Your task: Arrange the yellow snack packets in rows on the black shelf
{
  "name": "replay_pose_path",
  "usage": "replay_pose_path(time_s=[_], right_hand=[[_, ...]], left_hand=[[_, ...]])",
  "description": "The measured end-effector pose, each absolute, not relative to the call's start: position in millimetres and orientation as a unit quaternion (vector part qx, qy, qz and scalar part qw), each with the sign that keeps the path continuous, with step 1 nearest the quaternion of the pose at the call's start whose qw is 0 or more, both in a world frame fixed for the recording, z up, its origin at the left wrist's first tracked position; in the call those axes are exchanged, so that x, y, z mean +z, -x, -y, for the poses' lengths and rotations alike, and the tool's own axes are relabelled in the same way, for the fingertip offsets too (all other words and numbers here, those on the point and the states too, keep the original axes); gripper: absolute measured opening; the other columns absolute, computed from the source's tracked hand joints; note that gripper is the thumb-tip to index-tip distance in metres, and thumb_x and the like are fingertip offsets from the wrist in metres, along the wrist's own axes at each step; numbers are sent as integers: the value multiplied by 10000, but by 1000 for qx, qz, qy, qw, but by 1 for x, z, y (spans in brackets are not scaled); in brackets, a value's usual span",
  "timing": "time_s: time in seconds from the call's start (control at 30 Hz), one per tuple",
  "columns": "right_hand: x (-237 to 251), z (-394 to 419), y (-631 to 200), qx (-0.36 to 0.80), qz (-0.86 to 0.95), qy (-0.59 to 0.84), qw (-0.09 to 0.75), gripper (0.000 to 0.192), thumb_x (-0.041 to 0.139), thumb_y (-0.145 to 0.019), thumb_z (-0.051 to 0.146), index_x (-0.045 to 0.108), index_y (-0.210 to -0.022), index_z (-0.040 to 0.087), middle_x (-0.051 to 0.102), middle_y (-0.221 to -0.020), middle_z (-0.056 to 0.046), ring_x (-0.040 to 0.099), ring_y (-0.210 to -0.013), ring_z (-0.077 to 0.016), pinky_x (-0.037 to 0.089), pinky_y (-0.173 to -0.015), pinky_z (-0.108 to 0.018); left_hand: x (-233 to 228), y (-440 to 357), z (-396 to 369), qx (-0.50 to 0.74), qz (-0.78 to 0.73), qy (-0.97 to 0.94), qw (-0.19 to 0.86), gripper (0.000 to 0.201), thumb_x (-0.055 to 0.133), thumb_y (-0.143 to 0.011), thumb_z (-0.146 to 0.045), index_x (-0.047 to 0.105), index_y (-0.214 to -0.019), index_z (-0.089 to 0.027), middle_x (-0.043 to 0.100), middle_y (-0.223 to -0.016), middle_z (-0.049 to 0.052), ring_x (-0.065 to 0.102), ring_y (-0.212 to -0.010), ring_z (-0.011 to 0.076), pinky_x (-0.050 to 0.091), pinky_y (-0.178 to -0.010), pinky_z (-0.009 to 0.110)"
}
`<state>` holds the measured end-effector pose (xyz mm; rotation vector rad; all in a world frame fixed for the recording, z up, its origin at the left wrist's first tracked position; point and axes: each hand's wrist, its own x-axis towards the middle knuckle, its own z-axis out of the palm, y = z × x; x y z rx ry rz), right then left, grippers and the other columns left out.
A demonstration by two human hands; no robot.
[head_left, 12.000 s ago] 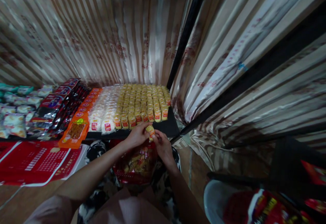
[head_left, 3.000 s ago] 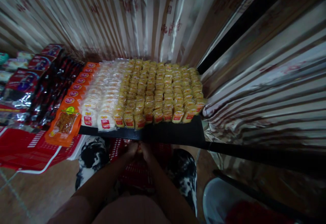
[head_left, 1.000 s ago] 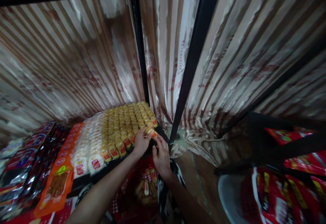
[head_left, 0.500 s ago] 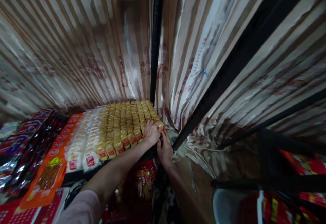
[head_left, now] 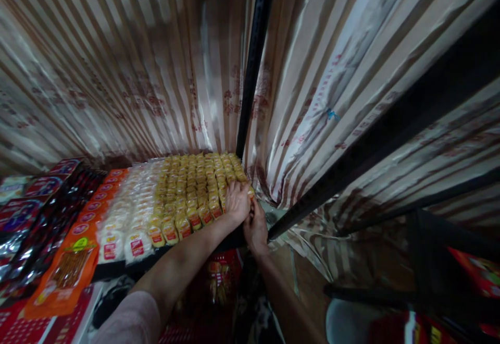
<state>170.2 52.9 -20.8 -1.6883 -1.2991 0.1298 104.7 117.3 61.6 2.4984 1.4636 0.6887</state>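
Observation:
Rows of small yellow snack packets (head_left: 195, 187) with red labels cover the right part of a black shelf (head_left: 156, 258). My left hand (head_left: 237, 202) lies palm down on the packets at the shelf's front right corner. My right hand (head_left: 255, 225) presses against that same corner from the right, touching my left hand. One yellow packet (head_left: 250, 191) peeks out just past my left fingers; which hand grips it is hidden. Below the shelf stands a red basket (head_left: 219, 281) with more such packets.
White packets (head_left: 128, 219) with red labels, orange packs (head_left: 66, 266) and dark red packs (head_left: 35, 213) fill the shelf leftward. A black upright post (head_left: 253, 68) rises behind the corner. Striped curtain hangs behind and to the right. A white stool (head_left: 347, 323) is at lower right.
Over twelve seconds my hands went from holding a packet before the shelf, down to the basket, then up to the right corner. In the last half second they hardly moved.

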Motion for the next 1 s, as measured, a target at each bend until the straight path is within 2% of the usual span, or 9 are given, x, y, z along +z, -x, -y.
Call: replay_pose_path(time_s=[0.1,0.3,0.5,0.57,0.63,0.77,0.87,0.93,1.0], right_hand=[[-19,-55,-170,50,530,707,466,515,381,-778,138,476,-1284,137,484,-1237,-159,458,-1180,-245,409,-1003,-445],[-27,-60,-169,32,532,709,461,516,367,-760,118,504,-1256,148,492,-1234,-138,424,-1210,-234,388,-1022,-430],[-34,-61,-174,29,552,685,473,509,392,-742,131,493,-1241,132,494,-1211,-153,441,-1183,-236,400,-1000,-440],[-33,-60,-175,38,559,679,475,493,402,-751,150,488,-1236,130,499,-1207,-158,444,-1174,-240,402,-992,-448],[-29,-57,-175,49,559,682,469,471,394,-766,167,493,-1223,116,493,-1214,-171,440,-1172,-246,394,-991,-456],[-12,-38,-166,61,546,699,459,414,362,-817,203,515,-1189,105,481,-1224,-177,446,-1155,-239,394,-978,-436],[-2,-8,-146,75,528,685,497,331,366,-863,273,552,-1099,133,574,-1079,-133,514,-1057,-212,423,-930,-388],[-4,15,-125,151,514,678,503,298,361,-877,308,572,-1024,157,627,-903,-83,586,-871,-182,470,-818,-331],[-18,35,-101,273,517,668,459,296,350,-883,317,591,-982,177,648,-798,-47,608,-742,-162,485,-718,-284]], left_hand=[[64,-104,-118,212,-485,-844,88,340,470,-840,-215,602,-1153,-227,540,-1059,89,423,-1056,244,389,-935,352],[60,-102,-122,217,-485,-842,98,311,463,-840,-205,633,-1100,-194,536,-1051,112,435,-1048,258,408,-916,367],[59,-100,-112,304,-458,-828,107,420,520,-778,-127,553,-1197,-117,514,-1121,161,412,-1111,297,401,-949,405],[63,-94,-100,349,-437,-822,108,419,500,-787,-110,538,-1204,-111,514,-1142,155,402,-1136,276,370,-1001,394],[65,-83,-82,394,-411,-813,120,345,459,-804,-95,581,-1125,-130,544,-1099,124,423,-1118,234,366,-1017,365],[46,-45,-30,428,-363,-804,197,297,417,-789,-70,637,-954,-183,602,-960,63,503,-1000,172,438,-915,305],[9,-8,14,381,-433,-763,291,296,389,-800,-69,652,-847,-197,625,-882,50,549,-900,151,458,-830,278],[-22,17,37,314,-528,-702,361,290,410,-772,-42,657,-823,-186,638,-886,48,565,-893,153,448,-830,278],[-52,37,50,223,-620,-611,439,268,441,-747,-18,663,-750,-169,659,-842,50,593,-870,159,442,-824,271]])
